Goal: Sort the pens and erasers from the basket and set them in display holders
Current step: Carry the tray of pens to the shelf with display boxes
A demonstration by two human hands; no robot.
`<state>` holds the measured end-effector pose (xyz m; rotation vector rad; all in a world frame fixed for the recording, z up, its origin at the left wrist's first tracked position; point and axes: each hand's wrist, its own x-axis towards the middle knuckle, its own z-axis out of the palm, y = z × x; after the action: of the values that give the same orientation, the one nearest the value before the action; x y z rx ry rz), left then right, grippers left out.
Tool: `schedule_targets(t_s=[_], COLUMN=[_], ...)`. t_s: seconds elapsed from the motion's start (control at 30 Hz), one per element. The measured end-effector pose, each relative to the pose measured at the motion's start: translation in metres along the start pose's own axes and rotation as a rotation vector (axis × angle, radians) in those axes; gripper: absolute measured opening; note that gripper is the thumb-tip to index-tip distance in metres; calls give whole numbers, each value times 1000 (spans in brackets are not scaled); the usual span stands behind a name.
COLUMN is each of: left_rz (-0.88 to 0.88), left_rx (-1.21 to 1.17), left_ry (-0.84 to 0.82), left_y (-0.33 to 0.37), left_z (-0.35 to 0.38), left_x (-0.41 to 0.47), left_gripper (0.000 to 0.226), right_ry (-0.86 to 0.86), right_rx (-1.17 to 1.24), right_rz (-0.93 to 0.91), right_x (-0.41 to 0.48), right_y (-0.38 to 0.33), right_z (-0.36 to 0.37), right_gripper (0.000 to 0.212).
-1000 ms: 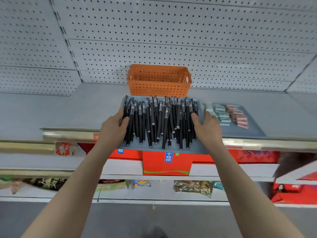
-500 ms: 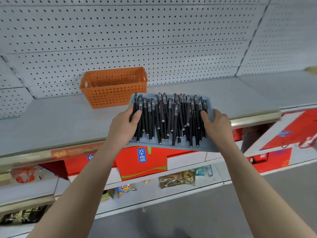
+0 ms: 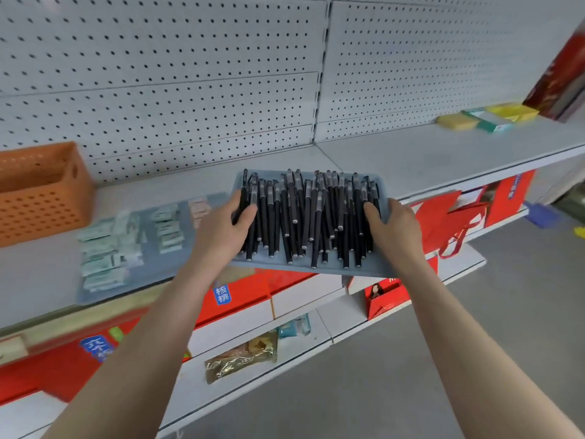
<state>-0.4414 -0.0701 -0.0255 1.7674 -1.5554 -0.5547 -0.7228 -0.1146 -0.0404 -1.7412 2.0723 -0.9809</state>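
Thumbs of left hand and right hand pinch tray edges, right of basket; keep it level so pens don't roll off.

The left hand and right hand grip the left and right edges of 1 flat blue-grey plastic tray heaped with slim black plastic pens, thumbs on the pens, the tray overhanging the grey metal shelf's front edge.
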Motion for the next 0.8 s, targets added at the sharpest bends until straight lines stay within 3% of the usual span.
schedule_targets(t_s=[0.8], left_rz=[309], left_rx=[-41], left_ry=[-344], left_y=[280], left_z=[355], left_x=[233], left_gripper=[52], right_ry=[310], right_rx=[-100], right_rz=[414], right_x=[269], right_y=[291], right_z=[-160], right_gripper=[47])
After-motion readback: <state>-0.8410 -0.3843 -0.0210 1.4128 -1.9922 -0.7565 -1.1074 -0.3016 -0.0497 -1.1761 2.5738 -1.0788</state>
